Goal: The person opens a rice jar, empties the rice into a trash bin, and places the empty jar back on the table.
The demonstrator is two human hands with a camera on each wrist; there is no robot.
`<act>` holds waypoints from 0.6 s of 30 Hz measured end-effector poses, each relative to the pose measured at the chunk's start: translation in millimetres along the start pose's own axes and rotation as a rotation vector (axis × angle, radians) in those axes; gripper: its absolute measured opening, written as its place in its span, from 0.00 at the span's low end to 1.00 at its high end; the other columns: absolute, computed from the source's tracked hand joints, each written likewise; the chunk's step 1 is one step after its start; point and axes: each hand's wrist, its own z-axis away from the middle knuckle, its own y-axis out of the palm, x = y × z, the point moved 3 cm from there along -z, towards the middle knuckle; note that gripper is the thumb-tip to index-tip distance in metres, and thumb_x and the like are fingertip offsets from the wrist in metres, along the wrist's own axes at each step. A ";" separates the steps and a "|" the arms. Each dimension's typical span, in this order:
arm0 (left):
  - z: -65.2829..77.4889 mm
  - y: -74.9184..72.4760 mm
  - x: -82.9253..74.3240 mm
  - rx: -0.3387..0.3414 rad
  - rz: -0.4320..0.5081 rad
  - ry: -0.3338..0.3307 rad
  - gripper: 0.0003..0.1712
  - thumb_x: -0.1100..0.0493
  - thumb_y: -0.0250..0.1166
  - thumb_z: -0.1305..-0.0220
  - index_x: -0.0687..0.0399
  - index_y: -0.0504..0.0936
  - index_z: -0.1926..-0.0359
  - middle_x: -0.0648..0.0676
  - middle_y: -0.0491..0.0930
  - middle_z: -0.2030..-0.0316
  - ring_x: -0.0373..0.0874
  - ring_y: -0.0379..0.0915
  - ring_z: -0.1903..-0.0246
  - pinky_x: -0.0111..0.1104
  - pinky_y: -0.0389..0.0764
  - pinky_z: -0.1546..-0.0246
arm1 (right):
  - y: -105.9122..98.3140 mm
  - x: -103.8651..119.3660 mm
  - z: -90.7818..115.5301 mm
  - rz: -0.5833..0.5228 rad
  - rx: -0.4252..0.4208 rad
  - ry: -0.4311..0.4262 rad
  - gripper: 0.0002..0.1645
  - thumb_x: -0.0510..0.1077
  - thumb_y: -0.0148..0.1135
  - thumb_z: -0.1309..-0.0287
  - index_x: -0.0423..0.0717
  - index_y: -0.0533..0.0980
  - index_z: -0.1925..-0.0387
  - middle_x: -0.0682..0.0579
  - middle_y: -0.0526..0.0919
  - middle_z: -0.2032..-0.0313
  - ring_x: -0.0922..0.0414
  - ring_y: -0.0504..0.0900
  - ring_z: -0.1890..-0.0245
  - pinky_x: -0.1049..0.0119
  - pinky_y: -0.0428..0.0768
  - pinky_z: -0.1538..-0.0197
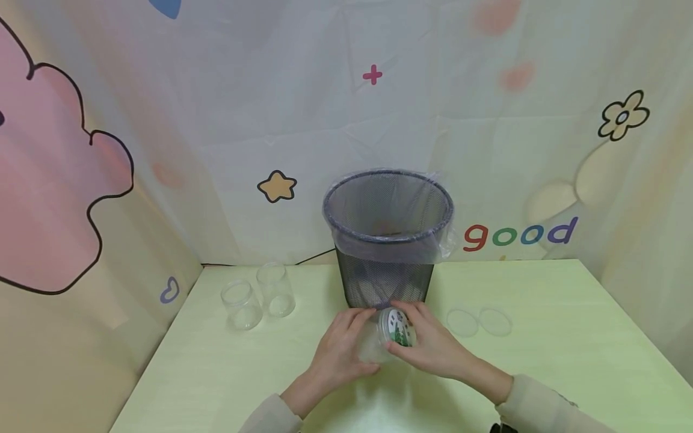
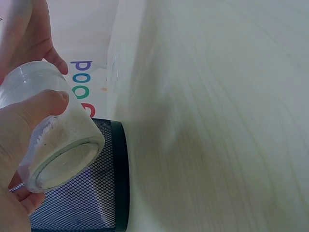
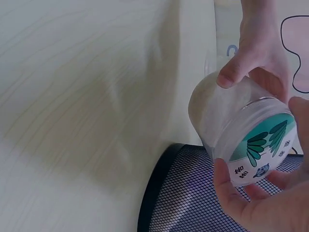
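A clear jar (image 2: 77, 125) with pale, powdery contents along its wall and bottom is held tilted in the air, in front of the bin. My left hand (image 1: 338, 347) grips its body, thumb on the near side and fingers on the far side. At the other end sits a round lid (image 1: 399, 328) with a green and white printed label. My right hand (image 1: 437, 347) holds this lid by its edge, thumb and fingers spread around it. In the right wrist view the lid (image 3: 265, 150) is on the jar, its printed face turned toward the right palm.
A dark mesh bin (image 1: 387, 279) with a clear liner stands behind the hands. Two clear open jars (image 1: 242, 310) stand at the left of the pale green table (image 1: 184, 379). Two transparent round lids or rings (image 1: 462, 334) lie to the right. A printed curtain (image 1: 271, 78) hangs behind.
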 end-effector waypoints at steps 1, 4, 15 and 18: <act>-0.3 0.1 -0.3 0.000 -0.001 -0.001 0.55 0.46 0.79 0.74 0.51 0.66 0.39 0.51 0.69 0.47 0.44 0.65 0.48 0.36 0.74 0.48 | -0.2 -0.1 -0.3 0.001 -0.001 -0.015 0.41 0.52 0.68 0.55 0.44 0.65 0.40 0.45 0.71 0.50 0.55 0.75 0.56 0.61 0.77 0.57; -0.5 0.4 -0.7 -0.001 -0.005 -0.002 0.55 0.46 0.79 0.74 0.51 0.66 0.39 0.51 0.69 0.46 0.43 0.65 0.48 0.36 0.74 0.49 | -1.0 -1.3 -0.5 -0.052 0.018 -0.067 0.40 0.49 0.69 0.55 0.42 0.65 0.40 0.43 0.69 0.50 0.53 0.74 0.57 0.65 0.79 0.62; -0.4 1.2 0.7 -0.027 -0.002 0.016 0.53 0.48 0.78 0.74 0.50 0.67 0.40 0.51 0.70 0.47 0.44 0.65 0.48 0.36 0.74 0.49 | -3.3 -2.9 1.4 -0.220 0.113 -0.204 0.46 0.38 0.71 0.58 0.46 0.59 0.37 0.40 0.61 0.42 0.47 0.68 0.47 0.72 0.80 0.62; -1.3 1.1 1.0 -0.030 0.001 0.017 0.53 0.48 0.78 0.73 0.51 0.67 0.40 0.51 0.70 0.47 0.44 0.66 0.48 0.37 0.75 0.50 | -4.6 -2.7 1.2 -0.152 0.093 -0.291 0.47 0.38 0.72 0.60 0.46 0.60 0.37 0.41 0.60 0.40 0.48 0.66 0.43 0.62 0.79 0.55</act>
